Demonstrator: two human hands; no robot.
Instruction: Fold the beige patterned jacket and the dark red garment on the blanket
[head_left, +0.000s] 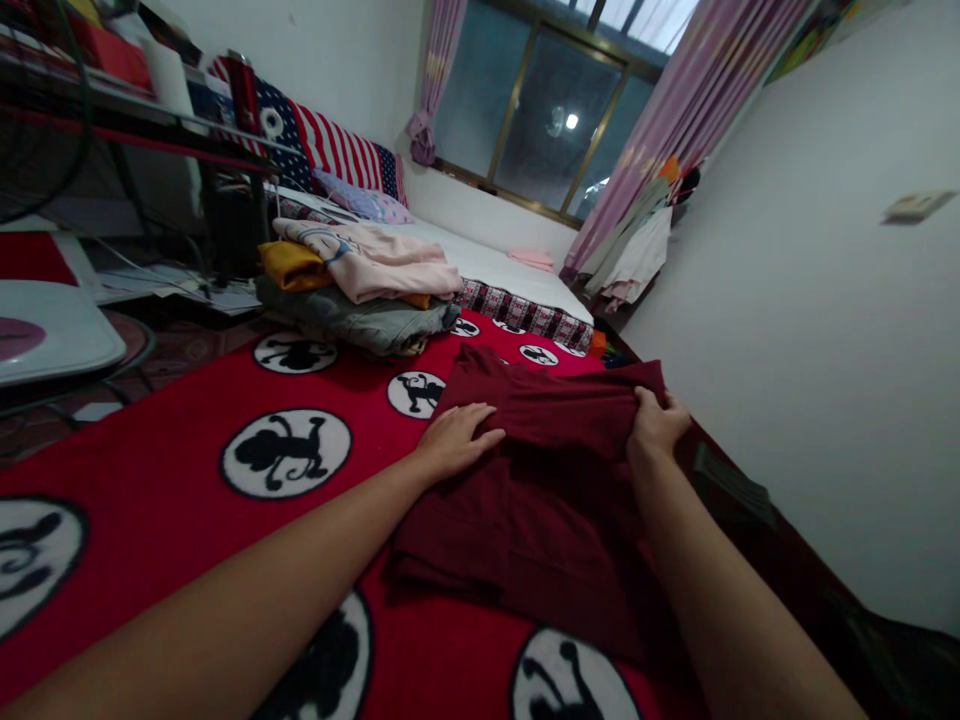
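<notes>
A dark red garment [555, 500] lies partly folded on a red blanket [172, 430] printed with black figures in white circles. My left hand [457, 440] rests flat on the garment's left part, fingers stretched out. At the garment's right side, my right hand [656, 425] pinches its upper edge and lifts that corner a little. Beyond my left hand sits a stack of folded clothes, with a pink top [375, 260], a mustard piece [292, 267] and grey-green denim [360, 318].
A desk [150, 130] with a red bottle [243, 90] stands at the left, above a white-seated stool [52, 325]. Behind the stack is a bed [480, 250] with pillows. Clothes [637, 255] hang by the purple curtain [675, 130]. A white wall [825, 330] bounds the right.
</notes>
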